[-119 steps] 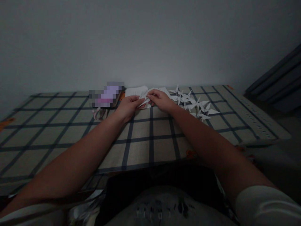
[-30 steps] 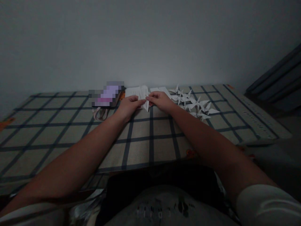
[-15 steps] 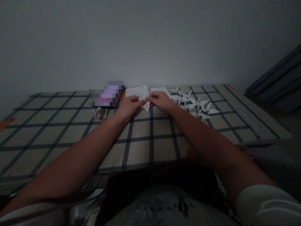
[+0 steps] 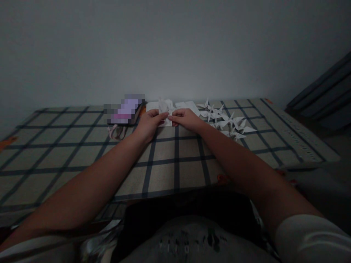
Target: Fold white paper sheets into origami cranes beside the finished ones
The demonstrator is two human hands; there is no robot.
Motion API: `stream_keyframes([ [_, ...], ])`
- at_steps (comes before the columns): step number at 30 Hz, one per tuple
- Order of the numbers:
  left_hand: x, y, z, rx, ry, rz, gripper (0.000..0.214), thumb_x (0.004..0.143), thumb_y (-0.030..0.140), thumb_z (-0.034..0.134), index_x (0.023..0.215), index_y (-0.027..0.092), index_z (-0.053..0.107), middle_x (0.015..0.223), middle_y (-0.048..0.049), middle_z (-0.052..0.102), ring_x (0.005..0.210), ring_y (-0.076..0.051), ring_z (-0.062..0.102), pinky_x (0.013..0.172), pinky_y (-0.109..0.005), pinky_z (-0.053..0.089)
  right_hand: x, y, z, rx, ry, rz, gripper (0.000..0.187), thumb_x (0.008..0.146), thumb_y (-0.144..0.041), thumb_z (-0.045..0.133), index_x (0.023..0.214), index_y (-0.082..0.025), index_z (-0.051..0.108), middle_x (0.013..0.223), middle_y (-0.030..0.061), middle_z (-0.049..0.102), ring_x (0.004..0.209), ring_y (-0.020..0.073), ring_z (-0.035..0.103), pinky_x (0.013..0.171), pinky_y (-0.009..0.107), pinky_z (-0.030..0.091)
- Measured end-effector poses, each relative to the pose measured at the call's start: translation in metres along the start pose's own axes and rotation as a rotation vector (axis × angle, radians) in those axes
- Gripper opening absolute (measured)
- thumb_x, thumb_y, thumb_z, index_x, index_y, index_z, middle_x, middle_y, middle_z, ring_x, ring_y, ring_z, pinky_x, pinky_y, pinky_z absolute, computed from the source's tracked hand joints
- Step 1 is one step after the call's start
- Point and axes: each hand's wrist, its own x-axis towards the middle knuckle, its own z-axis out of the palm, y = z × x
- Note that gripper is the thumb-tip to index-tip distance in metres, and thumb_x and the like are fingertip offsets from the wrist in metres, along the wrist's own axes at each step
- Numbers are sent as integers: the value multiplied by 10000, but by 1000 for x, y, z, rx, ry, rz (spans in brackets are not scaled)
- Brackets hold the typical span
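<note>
Between my fingertips is a piece of folded white paper, raised a little above the table. My left hand pinches its near left part between thumb and fingers. From the other side my right hand pinches it near the lower tip. The paper's exact folds are blurred and partly covered by my fingers. Just behind the hands lie white paper sheets. Several folded white paper cranes sit in a cluster to the right of my right hand.
A checked cloth covers the table. Left of my left hand is a phone-like object, pixelated, with a pinkish strap beside it. A plain wall rises behind the table's far edge.
The folded paper has turned: its point no longer faces me as plainly, and a broader flap now stands up at the far side. Both hands have shifted slightly, still pinching it.
</note>
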Motion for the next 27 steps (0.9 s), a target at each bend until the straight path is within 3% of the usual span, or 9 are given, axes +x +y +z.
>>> stream_keyframes([
  [5,-1,1,1,-49,-19,-4,294,604,338,871,706,156,664,762,-15,688,714,-122,619,719,-247,463,2,6,-2,-59,-16,-44,238,894,-352,647,753,-159,644,631,-14,632,635,110,600,677,250,464],
  [14,-4,4,3,-34,-12,-25,349,585,389,900,751,164,693,809,-25,710,740,-133,628,714,-249,474,1,-2,-1,-92,-11,-32,238,888,-288,642,686,-169,601,594,-26,596,609,110,573,648,250,442],
  [27,3,-8,0,-78,21,91,412,630,476,897,848,156,758,844,-47,744,735,-139,649,733,-258,511,0,-4,0,-60,-28,35,256,886,-331,671,716,-139,663,644,4,653,635,113,608,675,247,478],
])
